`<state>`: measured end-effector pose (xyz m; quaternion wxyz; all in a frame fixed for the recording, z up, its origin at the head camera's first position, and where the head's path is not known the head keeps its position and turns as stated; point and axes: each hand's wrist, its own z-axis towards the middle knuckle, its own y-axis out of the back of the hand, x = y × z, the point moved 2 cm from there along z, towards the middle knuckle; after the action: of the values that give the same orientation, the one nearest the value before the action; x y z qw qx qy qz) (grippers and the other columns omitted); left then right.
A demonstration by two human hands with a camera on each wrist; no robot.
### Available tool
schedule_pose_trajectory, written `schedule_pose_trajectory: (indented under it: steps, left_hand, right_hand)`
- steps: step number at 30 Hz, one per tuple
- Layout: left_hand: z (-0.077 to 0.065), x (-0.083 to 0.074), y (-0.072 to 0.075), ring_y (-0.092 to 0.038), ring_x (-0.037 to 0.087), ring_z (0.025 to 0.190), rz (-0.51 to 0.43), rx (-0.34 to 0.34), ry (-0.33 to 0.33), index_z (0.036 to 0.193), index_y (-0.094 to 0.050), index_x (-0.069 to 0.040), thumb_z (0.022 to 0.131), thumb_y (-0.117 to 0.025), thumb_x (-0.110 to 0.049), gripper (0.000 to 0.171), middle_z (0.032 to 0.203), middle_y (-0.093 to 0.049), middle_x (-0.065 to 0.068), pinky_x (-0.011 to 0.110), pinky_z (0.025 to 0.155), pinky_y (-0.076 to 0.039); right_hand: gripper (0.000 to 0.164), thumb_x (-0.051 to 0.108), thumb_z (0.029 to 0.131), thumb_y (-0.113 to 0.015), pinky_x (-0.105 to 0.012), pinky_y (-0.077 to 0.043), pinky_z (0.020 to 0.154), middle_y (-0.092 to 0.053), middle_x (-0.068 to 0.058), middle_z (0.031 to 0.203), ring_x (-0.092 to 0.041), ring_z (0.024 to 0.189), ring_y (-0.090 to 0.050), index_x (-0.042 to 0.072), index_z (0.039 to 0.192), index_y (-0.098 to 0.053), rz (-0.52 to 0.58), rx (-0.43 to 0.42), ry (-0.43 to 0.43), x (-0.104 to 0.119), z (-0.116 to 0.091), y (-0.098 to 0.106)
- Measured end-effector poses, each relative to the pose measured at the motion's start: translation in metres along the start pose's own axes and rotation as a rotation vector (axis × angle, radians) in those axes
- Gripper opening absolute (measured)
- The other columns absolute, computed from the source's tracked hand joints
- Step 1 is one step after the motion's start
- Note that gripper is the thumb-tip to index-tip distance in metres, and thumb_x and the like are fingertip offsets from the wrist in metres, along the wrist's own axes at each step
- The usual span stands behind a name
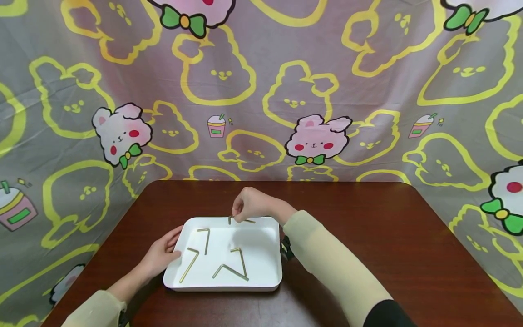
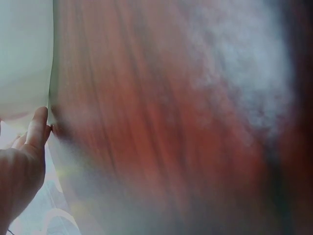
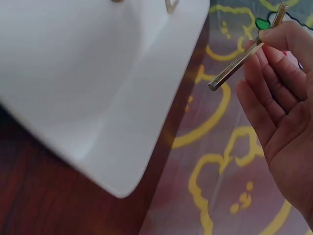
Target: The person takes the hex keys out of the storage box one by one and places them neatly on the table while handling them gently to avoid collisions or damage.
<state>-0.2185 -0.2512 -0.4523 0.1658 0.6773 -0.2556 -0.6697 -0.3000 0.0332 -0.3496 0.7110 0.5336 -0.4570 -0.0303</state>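
Note:
My right hand [image 1: 254,204] pinches a brass-coloured hex key [image 3: 233,71] between thumb and fingertips, over the far rim of a white tray [image 1: 261,254]. In the right wrist view the key's long straight arm slants across the fingers. My left hand [image 1: 160,253] grips the tray's left side, thumb at the rim and fingers along the outer wall. Inside lie several more bent hex keys: one at the back left [image 1: 207,241], another at the front left [image 1: 189,266], and a pair of hex keys [image 1: 231,269] close together towards the right front.
The tray stands on a dark reddish-brown wooden table [image 1: 359,236]. Behind and beside the table hangs a patterned cloth [image 1: 253,109] with cartoon animals. A dark wrist strap [image 1: 287,247] shows beneath the right sleeve, close to the tray's right wall.

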Motion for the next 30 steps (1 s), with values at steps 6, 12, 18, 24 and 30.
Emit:
schedule_pose_trajectory:
  steps: [6,12,18,24,30]
  left_hand:
    - [-0.001,-0.001,0.0,-0.042,0.043,0.129,-0.001,-0.003,-0.004,0.148,-0.028,0.007,0.088,-0.057,0.012,0.067,0.144,-0.037,0.032,0.046,0.099,-0.04]
    - [-0.001,0.0,0.001,-0.043,0.043,0.129,0.001,-0.008,-0.009,0.148,-0.028,0.007,0.088,-0.056,0.013,0.067,0.144,-0.037,0.032,0.047,0.098,-0.042]
    - [-0.003,0.0,0.001,-0.043,0.043,0.129,-0.002,-0.006,0.001,0.149,-0.027,0.006,0.089,-0.057,0.011,0.067,0.144,-0.037,0.032,0.047,0.098,-0.043]
    - [-0.002,-0.001,0.0,-0.043,0.043,0.129,-0.003,-0.004,-0.003,0.149,-0.027,0.006,0.089,-0.057,0.011,0.067,0.144,-0.037,0.032,0.047,0.098,-0.043]
    - [-0.001,-0.001,0.0,-0.043,0.043,0.129,-0.01,0.001,-0.009,0.149,-0.028,0.006,0.089,-0.056,0.012,0.066,0.144,-0.037,0.032,0.047,0.098,-0.042]
  right_hand:
    - [0.01,0.007,0.081,-0.075,-0.025,-0.047,0.056,-0.065,0.002,0.065,-0.011,0.058,-0.054,0.012,0.073,-0.071,0.09,-0.05,-0.021,-0.013,-0.019,0.019]
    - [0.007,0.007,0.078,-0.075,-0.026,-0.047,0.057,-0.064,0.001,0.066,-0.012,0.062,-0.055,0.009,0.074,-0.07,0.115,-0.12,-0.076,-0.033,-0.041,0.035]
    - [0.007,0.006,0.078,-0.075,-0.027,-0.047,0.055,-0.064,0.0,0.067,-0.014,0.062,-0.055,0.009,0.075,-0.07,0.114,-0.163,-0.11,-0.056,-0.062,0.044]
    - [0.007,0.005,0.079,-0.075,-0.029,-0.049,0.058,-0.064,0.0,0.068,-0.016,0.064,-0.056,0.008,0.075,-0.07,0.116,-0.213,-0.123,-0.071,-0.084,0.053]
    - [0.005,0.006,0.08,-0.073,-0.031,-0.049,0.06,-0.064,-0.001,0.069,-0.017,0.065,-0.055,0.006,0.076,-0.07,0.116,-0.244,-0.151,-0.082,-0.109,0.061]
